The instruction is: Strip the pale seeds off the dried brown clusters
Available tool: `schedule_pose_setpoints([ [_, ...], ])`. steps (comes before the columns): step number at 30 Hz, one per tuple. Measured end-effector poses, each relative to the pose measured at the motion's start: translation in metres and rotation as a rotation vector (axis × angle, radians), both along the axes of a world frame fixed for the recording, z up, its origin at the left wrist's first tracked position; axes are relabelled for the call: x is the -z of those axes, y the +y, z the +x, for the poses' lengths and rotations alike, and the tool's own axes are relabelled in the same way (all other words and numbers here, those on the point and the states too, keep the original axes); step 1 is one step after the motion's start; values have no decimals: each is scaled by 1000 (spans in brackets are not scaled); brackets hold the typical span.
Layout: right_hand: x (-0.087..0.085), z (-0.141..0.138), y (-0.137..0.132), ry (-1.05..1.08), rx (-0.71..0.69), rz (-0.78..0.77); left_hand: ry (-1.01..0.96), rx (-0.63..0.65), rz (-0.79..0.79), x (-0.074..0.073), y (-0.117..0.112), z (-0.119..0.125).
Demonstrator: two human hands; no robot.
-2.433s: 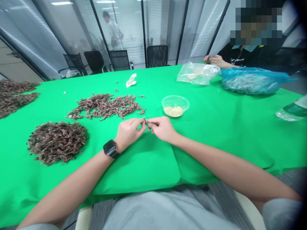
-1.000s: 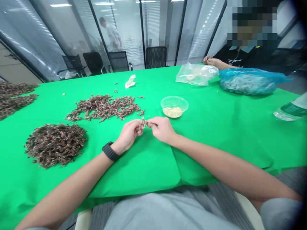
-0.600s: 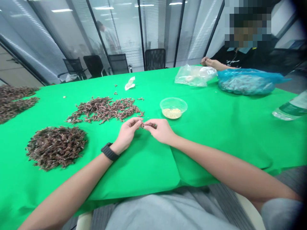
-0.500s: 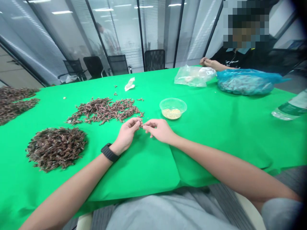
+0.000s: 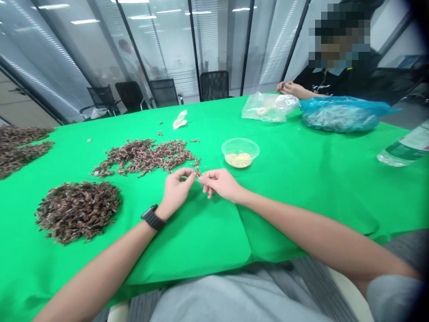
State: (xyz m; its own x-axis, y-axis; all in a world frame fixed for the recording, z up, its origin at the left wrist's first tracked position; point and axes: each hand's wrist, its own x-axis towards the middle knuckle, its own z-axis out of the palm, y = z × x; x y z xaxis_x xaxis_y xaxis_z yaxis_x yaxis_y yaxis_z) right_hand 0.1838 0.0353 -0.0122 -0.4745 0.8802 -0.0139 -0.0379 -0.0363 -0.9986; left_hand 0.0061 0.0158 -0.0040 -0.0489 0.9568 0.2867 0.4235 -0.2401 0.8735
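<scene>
My left hand [image 5: 177, 190] is curled over the green cloth, its thumb and forefinger pinched together, with a black smartwatch [image 5: 153, 218] on the wrist. My right hand [image 5: 219, 184] lies just to its right, its fingertips pinched around a tiny pale-brown pod fragment [image 5: 203, 173]. The fragment is too small to show detail. Close to my left hand spreads a loose layer of dried brown seed pods [image 5: 144, 157]. A denser heap of the same pods [image 5: 77, 212] lies further left. A clear plastic bowl [image 5: 240, 152] holding pale seeds stands beyond my right hand.
More pods [image 5: 20, 150] lie at the far left of the green-covered table [image 5: 301, 201]. Beyond are a crumpled paper [image 5: 180, 120], a clear bag [image 5: 268, 107], a blue bag of pods [image 5: 340, 115], a water bottle [image 5: 402, 150] and a co-worker's hands [image 5: 288, 88].
My hands have drawn slightly apart, leaving a small gap between the fingertips. The view has tilted, so the table and its contents sit a little lower and further left.
</scene>
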Motion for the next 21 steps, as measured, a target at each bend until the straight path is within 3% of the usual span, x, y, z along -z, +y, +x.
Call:
schedule_pose_setpoints([
  [10,-1,-1,-5,-3,-11,-4,178,16,131,4,0,-1],
  [14,-6,-1,-6,68,-22,-121,398,30,385,0,0,-5],
  [17,-10,0,-6,160,-29,-230,599,157,568,-5,3,-9],
  [19,-11,1,-6,193,-27,-254,632,210,593,-6,5,-11],
  [21,-10,1,-5,151,-27,-177,521,169,515,-4,6,-10],
])
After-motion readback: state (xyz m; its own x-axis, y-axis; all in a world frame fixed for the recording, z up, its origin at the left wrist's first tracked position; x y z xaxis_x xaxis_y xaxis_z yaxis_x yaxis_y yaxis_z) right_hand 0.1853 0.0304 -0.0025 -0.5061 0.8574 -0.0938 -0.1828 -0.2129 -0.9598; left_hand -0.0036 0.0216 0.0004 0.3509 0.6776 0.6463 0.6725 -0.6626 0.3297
